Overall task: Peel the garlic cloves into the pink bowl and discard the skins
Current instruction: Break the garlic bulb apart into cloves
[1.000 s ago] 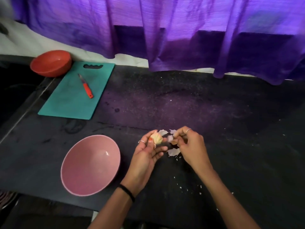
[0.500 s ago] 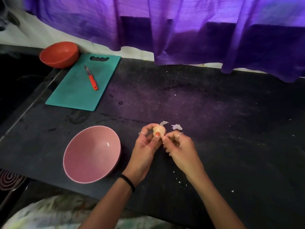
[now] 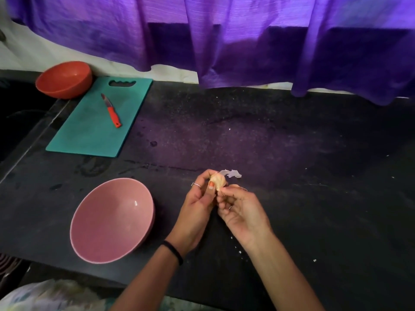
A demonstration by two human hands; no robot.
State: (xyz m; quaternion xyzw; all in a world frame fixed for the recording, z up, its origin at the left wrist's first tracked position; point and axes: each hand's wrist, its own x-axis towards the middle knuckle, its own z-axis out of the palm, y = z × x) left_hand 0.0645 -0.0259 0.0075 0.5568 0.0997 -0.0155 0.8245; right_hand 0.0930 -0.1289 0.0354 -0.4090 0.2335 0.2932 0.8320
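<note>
Orange bowl (image 3: pixel 64 79) beside teal cutting board (image 3: pixel 89 129), red-handled knife (image 3: pixel 111 111) on it, purple curtain (image 3: pixel 224 37) behind

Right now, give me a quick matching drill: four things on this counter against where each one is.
Things:
1. knife
2. pink bowl
3. garlic
4. orange bowl

Places:
A. held between both hands
B. lying on the teal cutting board
C. far left corner, beside the board
D. near counter edge, left of the left hand

Pairs: 1-B, 2-D, 3-A, 4-C
</note>
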